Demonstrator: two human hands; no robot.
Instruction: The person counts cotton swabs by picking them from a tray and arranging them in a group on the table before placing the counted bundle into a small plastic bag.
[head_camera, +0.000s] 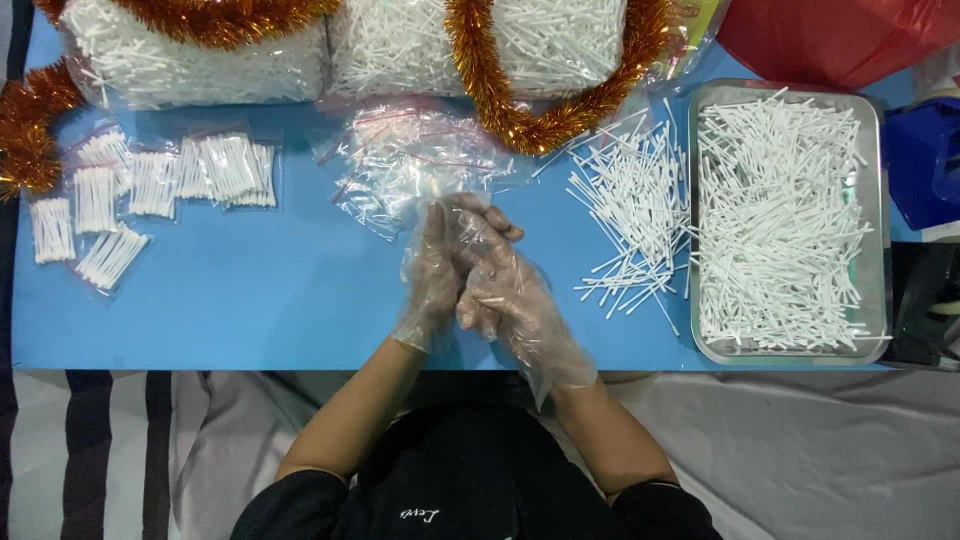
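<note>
Both my hands wear loose clear plastic gloves and meet over the blue table (250, 310) near its front edge. My left hand (430, 280) has its fingers stretched out. My right hand (505, 295) presses against it, fingers curled over the left fingertips. A small clear zip bag (452, 212) is pinched between the fingertips and is hard to tell apart from the gloves. Just beyond lies a pile of empty clear zip bags (405, 160). Loose white cotton swabs (630, 215) lie scattered to the right of my hands.
A metal tray (884, 215) full of swabs sits at the right. Several filled small bags (150, 195) lie at the left. Two big bags of swabs (200, 60) and orange tinsel (520, 110) line the far edge. A red bag (830, 35) lies at the back right.
</note>
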